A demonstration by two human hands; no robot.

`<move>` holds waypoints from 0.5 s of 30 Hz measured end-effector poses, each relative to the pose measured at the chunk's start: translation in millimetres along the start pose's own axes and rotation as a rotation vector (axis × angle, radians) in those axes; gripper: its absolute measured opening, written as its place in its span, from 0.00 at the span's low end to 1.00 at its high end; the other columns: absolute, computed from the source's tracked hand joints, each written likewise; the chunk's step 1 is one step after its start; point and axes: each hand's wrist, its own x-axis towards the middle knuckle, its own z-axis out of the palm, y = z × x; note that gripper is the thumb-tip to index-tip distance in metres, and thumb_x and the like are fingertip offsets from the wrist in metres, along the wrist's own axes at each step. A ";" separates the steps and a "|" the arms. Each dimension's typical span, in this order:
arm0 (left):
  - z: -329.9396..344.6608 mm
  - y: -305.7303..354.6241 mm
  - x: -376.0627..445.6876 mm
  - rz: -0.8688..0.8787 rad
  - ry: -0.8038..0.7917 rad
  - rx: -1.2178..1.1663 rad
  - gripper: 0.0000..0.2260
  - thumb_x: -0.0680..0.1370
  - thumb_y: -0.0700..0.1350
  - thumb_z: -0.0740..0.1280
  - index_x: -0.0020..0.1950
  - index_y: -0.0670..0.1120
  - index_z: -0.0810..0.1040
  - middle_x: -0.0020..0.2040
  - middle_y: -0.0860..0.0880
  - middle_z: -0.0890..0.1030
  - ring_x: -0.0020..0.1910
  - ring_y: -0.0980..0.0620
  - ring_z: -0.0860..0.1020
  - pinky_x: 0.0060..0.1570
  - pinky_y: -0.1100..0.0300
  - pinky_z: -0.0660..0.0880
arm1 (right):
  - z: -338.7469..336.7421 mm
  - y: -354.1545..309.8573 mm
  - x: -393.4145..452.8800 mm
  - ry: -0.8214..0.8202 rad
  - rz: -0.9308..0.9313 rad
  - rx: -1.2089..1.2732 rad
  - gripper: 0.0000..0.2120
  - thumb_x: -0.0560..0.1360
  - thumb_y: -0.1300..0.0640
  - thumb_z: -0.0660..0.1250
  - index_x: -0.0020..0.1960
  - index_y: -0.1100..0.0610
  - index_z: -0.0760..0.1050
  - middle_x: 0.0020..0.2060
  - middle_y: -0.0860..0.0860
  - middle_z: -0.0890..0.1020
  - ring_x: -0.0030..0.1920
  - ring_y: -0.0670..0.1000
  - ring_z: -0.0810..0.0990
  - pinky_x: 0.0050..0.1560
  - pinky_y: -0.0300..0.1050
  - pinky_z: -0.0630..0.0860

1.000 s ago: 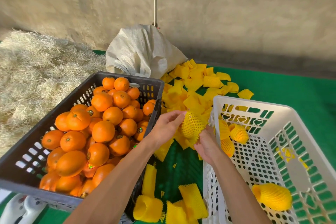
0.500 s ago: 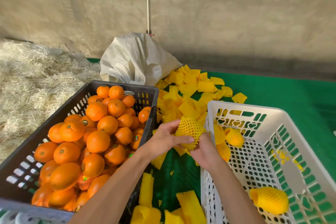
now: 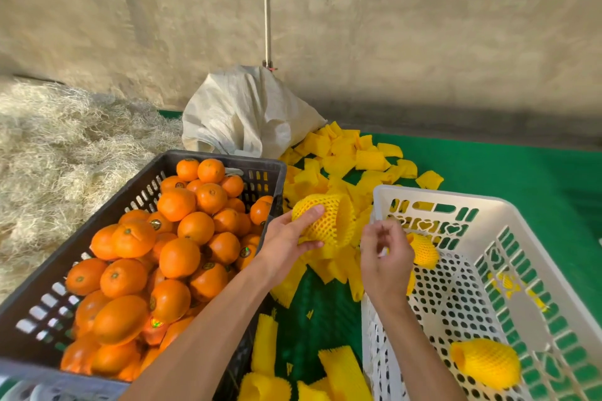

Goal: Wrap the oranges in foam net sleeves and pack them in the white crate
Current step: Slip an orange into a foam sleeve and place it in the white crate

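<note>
Right hand (image 3: 386,257) off, fingers loosely curled, empty | left hand (image 3: 286,242) alone grips sleeved orange (image 3: 329,220) | wrap finished; white crate (image 3: 534,225) next

Sleeved orange in hand (image 3: 329,221): we see one fruit fully covered in yellow foam net, open sleeve end flaring to the right, held between the two crates.
Unwrapped oranges (image 3: 163,254): bare, glossy orange fruit, several with small round stickers, heaped high in the dark slotted crate (image 3: 39,312) on our left.
Loose foam net sleeves (image 3: 345,156): flat yellow pieces scattered on the green mat between and beyond the crates.
White crate (image 3: 527,238): perforated, on our right; we count one wrapped orange (image 3: 485,363) near its front and another wrapped orange (image 3: 423,249) at its far left corner.
</note>
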 end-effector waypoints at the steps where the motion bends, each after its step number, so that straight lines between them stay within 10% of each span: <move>1: 0.6 -1.2 -0.3 0.009 0.004 0.055 0.27 0.71 0.55 0.80 0.65 0.43 0.81 0.60 0.45 0.85 0.58 0.45 0.83 0.46 0.53 0.80 | -1.5 -0.4 0.1 -0.071 -0.049 -0.080 0.15 0.76 0.44 0.67 0.57 0.53 0.74 0.49 0.49 0.80 0.45 0.49 0.80 0.46 0.53 0.79; 4: 3.4 -6.7 -1.3 0.017 0.025 0.192 0.29 0.66 0.59 0.81 0.62 0.45 0.83 0.57 0.44 0.86 0.57 0.42 0.84 0.51 0.47 0.81 | -4.2 6.1 2.5 -0.410 -0.012 -0.150 0.43 0.72 0.41 0.74 0.80 0.44 0.56 0.76 0.42 0.65 0.72 0.45 0.70 0.66 0.39 0.71; 7: -0.8 -12.7 -0.2 0.005 0.030 0.269 0.23 0.67 0.59 0.82 0.54 0.45 0.86 0.49 0.47 0.88 0.49 0.47 0.86 0.46 0.51 0.83 | -2.3 9.0 -1.2 -0.585 0.120 -0.182 0.44 0.68 0.32 0.75 0.77 0.32 0.56 0.71 0.37 0.69 0.69 0.43 0.72 0.64 0.48 0.77; 10: -2.6 -16.3 0.0 0.079 0.016 0.321 0.20 0.71 0.62 0.78 0.53 0.49 0.87 0.46 0.51 0.87 0.42 0.56 0.84 0.38 0.62 0.79 | -1.6 12.7 -4.1 -0.447 0.121 -0.278 0.37 0.66 0.31 0.75 0.70 0.33 0.62 0.62 0.36 0.74 0.59 0.41 0.76 0.54 0.48 0.80; 15: -0.9 -10.6 3.3 0.138 0.038 0.277 0.22 0.76 0.61 0.70 0.65 0.50 0.82 0.60 0.55 0.85 0.57 0.54 0.83 0.54 0.50 0.83 | -17.0 24.9 17.5 -0.033 0.130 -0.469 0.37 0.69 0.37 0.76 0.71 0.44 0.62 0.65 0.45 0.70 0.56 0.44 0.72 0.47 0.45 0.72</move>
